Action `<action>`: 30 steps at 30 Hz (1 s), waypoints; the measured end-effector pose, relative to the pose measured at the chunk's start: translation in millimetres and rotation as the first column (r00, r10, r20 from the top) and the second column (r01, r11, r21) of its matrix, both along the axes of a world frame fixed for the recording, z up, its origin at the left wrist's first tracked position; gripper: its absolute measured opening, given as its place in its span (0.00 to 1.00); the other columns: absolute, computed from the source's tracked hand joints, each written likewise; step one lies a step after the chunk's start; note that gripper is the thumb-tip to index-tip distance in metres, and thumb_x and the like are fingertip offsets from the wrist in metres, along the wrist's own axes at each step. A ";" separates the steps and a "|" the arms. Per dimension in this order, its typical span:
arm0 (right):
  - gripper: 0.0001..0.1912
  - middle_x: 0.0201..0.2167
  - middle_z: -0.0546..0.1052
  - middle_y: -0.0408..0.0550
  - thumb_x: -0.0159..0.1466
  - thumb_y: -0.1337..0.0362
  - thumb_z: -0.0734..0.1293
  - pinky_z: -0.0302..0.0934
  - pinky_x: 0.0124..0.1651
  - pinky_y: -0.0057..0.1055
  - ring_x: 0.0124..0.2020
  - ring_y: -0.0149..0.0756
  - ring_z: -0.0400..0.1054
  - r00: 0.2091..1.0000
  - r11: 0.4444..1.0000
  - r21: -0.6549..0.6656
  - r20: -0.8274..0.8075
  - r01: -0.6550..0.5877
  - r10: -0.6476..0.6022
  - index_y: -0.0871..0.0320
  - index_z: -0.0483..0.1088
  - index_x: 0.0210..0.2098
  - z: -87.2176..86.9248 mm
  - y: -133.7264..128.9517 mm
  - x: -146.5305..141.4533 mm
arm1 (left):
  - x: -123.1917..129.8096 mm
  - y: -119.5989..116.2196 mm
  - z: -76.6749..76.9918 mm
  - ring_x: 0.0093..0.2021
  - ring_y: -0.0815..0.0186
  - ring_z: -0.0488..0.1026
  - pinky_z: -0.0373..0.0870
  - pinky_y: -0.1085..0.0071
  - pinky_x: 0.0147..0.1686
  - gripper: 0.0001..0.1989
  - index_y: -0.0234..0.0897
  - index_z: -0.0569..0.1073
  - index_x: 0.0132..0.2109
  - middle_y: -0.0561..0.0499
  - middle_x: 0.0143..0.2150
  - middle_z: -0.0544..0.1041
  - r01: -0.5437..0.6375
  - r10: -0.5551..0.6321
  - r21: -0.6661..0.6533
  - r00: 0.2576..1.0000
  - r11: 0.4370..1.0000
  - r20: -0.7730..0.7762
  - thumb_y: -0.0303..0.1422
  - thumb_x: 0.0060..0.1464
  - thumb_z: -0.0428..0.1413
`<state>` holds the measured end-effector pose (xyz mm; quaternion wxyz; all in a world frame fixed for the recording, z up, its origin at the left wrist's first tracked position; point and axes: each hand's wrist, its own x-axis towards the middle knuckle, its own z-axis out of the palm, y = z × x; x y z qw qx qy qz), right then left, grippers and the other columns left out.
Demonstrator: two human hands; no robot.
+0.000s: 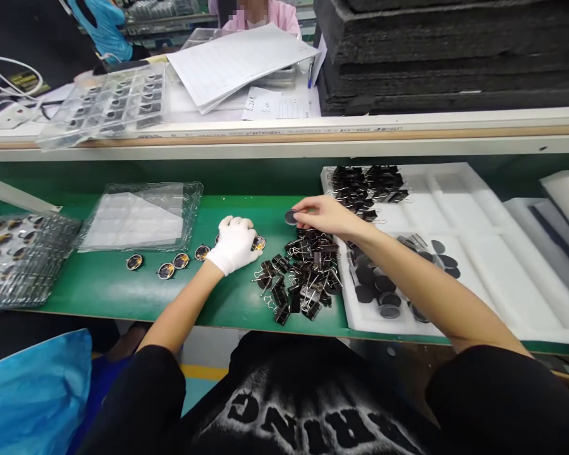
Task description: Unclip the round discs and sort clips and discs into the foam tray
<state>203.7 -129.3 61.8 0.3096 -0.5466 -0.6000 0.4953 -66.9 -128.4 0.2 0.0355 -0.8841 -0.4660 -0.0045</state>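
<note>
In a white glove, my left hand (234,245) lies palm down on the green table, fingers lowered and thumb apart. It partly covers a row of small round pieces with a dark and gold picture on the face; one such piece (258,242) shows beside the thumb. More round pieces (166,270) lie to its left. My bare right hand (315,215) pinches a thin dark round disc (291,217) by its edge, above the table. Just below it is a heap of black binder clips (308,272) with wire handles.
A white foam tray (488,265) at right holds more binder clips (367,186) and loose dark discs (386,297). Clear plastic trays (140,218) lie at back left, with a filled stack (19,259) farther left. A shelf (284,142) crosses behind, bearing papers and black foam (450,57). Other people sit beyond.
</note>
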 end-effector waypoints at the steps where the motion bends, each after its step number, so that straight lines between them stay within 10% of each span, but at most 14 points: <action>1: 0.04 0.31 0.84 0.50 0.65 0.66 0.76 0.72 0.35 0.29 0.31 0.34 0.77 1.000 1.000 -0.027 0.030 0.002 -0.002 0.59 0.79 0.39 -3.2 14.0 -6.2 | 10.0 11.9 -0.4 0.62 0.43 0.69 0.52 0.44 0.70 0.22 0.38 0.84 0.47 0.39 0.57 0.77 -0.010 0.010 -0.009 1.000 1.000 0.003 0.50 0.55 0.64; 10: 0.04 0.24 0.82 0.43 0.63 0.71 0.76 0.70 0.34 0.26 0.28 0.34 0.78 0.908 0.984 -0.133 0.388 -0.114 0.158 0.58 0.78 0.36 -49.6 64.8 -38.6 | 41.7 35.0 -11.8 0.59 0.42 0.70 0.68 0.50 0.51 0.25 0.39 0.80 0.55 0.38 0.59 0.76 -0.214 0.232 -0.162 0.967 0.963 0.104 0.49 0.57 0.62; 18: 0.10 0.43 0.85 0.55 0.62 0.61 0.80 0.69 0.51 0.38 0.49 0.50 0.79 0.683 0.960 -0.065 0.689 -0.273 0.241 0.58 0.78 0.36 -42.8 65.8 -54.7 | 36.5 33.3 -26.1 0.61 0.43 0.69 0.67 0.51 0.53 0.28 0.41 0.78 0.56 0.40 0.61 0.76 -0.210 0.244 -0.196 0.954 0.958 0.171 0.55 0.57 0.64; 24: 0.15 0.55 0.81 0.56 0.76 0.54 0.65 0.66 0.60 0.51 0.58 0.55 0.74 0.571 0.934 -0.046 0.780 -0.355 0.255 0.55 0.76 0.53 -23.4 59.1 -23.8 | 33.5 31.6 -32.3 0.64 0.43 0.67 0.65 0.51 0.56 0.33 0.44 0.72 0.66 0.40 0.66 0.74 -0.149 0.188 -0.176 0.955 0.973 0.229 0.54 0.60 0.62; 30: 0.31 0.65 0.69 0.64 0.64 0.70 0.73 0.64 0.66 0.49 0.66 0.58 0.66 0.478 0.919 -0.011 0.852 -0.394 0.215 0.59 0.70 0.66 -36.5 60.7 18.3 | 36.1 33.4 -32.2 0.64 0.43 0.68 0.65 0.52 0.57 0.37 0.43 0.68 0.70 0.40 0.68 0.73 -0.156 0.197 -0.178 0.950 0.972 0.241 0.53 0.60 0.62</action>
